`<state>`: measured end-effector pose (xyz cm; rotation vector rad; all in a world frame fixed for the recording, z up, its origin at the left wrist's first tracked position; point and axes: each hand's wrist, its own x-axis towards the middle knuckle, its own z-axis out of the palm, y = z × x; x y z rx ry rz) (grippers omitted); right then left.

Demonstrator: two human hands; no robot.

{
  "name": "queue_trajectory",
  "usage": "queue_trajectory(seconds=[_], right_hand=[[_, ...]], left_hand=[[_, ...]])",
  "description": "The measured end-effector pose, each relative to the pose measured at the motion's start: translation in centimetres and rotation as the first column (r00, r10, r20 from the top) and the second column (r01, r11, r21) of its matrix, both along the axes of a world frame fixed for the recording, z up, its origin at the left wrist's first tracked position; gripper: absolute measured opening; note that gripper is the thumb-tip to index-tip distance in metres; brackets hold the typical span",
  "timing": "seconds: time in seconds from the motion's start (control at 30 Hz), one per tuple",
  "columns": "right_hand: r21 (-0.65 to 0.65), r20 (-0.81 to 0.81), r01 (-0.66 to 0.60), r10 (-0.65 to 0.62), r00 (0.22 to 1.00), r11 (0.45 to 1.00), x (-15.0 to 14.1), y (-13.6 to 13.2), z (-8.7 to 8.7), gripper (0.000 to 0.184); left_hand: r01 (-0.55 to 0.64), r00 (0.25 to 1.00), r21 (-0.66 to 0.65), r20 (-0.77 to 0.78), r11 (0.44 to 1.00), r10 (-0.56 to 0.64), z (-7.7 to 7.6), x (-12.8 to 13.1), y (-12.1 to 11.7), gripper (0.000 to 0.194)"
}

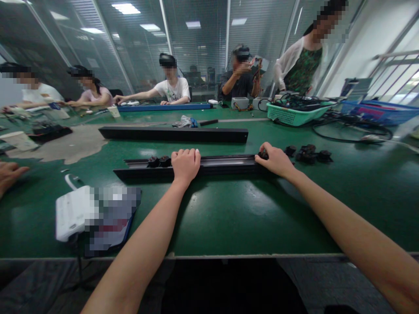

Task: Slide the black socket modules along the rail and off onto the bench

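A long black channel-shaped rail (229,166) lies crosswise in front of me, its grey inner groove facing up. My left hand (186,165) is closed over the rail left of its middle. Just left of those fingers, two small round black parts (159,162) sit in the groove. At the rail's right end, my right hand (274,159) pinches another small black part (262,154), mostly covered by the fingers. More of these dark parts (307,153) lie on the table to the right of that hand. Their exact kind is too small to tell.
A second black bar (173,134) lies behind the rail. Near the left front are a white device (74,213) and a blurred packet (113,226). A green basket (294,114) of cables stands back right. A co-worker's hand (9,176) rests at the left edge; other people sit across.
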<state>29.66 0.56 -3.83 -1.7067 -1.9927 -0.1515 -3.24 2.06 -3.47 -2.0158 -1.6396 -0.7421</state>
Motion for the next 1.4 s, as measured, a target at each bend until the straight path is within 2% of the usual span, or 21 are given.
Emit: queue_trajectory(seconds=[0.57, 1.13, 1.4], right_hand=[[-0.024, 0.000, 0.049, -0.049, 0.999, 0.999, 0.06, 0.00, 0.26, 0.028], [-0.039, 0.083, 0.122, -0.119, 0.989, 0.992, 0.44, 0.12, 0.24, 0.029], [-0.043, 0.115, 0.171, -0.165, 0.980, 0.984, 0.72, 0.19, 0.19, 0.032]], left_hand=[[0.002, 1.000, 0.001, 0.002, 1.000, -0.002, 0.02, 0.02, -0.05, 0.051], [-0.011, 1.000, 0.031, -0.025, 0.999, 0.012, -0.14, -0.03, 0.14, 0.051], [0.007, 1.000, -0.013, 0.025, 1.000, -0.006, 0.02, 0.03, -0.01, 0.051]])
